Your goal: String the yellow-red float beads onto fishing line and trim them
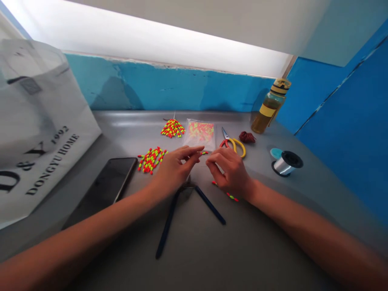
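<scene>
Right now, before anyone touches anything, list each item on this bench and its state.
Left hand: fingertips at a small float strand
Right hand: fingers curled, beside that strand
Scissors: blades closed
Blue-handled pliers: handles spread
Water bottle: upright, capped, amber liquid inside
Spool: clear line wound on it
Phone: face up, screen dark

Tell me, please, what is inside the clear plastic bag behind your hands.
The clear plastic bag holds many small red and yellow-green pieces. Glare on the plastic blurs their exact shape, so I cannot tell precisely what they are.
</scene>
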Demonstrator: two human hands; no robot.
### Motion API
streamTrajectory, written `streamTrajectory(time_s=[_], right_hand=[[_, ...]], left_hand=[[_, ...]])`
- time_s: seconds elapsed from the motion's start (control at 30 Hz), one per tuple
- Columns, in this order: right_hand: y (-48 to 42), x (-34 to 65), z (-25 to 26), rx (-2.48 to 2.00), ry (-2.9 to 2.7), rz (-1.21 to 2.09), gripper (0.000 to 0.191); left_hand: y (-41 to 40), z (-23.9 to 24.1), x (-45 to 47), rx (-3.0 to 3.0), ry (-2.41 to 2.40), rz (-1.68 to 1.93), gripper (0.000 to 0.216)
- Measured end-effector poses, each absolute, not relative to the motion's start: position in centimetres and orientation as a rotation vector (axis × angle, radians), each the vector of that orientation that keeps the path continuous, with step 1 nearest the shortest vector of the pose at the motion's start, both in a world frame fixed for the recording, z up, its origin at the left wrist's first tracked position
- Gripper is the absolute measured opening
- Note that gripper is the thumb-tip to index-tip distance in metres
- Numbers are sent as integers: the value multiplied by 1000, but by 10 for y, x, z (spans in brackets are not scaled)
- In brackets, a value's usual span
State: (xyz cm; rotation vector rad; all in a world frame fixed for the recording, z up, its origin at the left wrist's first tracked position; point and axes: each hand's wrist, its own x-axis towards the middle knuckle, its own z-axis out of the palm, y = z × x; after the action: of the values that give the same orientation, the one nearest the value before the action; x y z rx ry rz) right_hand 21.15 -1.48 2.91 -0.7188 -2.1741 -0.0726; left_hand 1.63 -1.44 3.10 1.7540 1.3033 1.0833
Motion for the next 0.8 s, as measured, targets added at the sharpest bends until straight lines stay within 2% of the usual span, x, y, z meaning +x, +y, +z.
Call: streamTrajectory(time_s=[0.13,0.27,0.37,0.6,0.8], right_hand=[[-10,215,34,-746,-2058,-94,13],[-1,220,31,-876,-1964,-119,14],[4,223,30,-985,-1900,-58,15],[13,228,29,-1218,-1507,352,14],[6,219,26,-1055,-1772,407,20]], left_hand=[[-19,32,19,1957,1222,992,24],[-22,39,22,1942,1118,844,22],[-22,41,23,1745,1048,825,22],[-20,40,24,1174,939,926,16],[-12,36,19,1011,895,962,20]])
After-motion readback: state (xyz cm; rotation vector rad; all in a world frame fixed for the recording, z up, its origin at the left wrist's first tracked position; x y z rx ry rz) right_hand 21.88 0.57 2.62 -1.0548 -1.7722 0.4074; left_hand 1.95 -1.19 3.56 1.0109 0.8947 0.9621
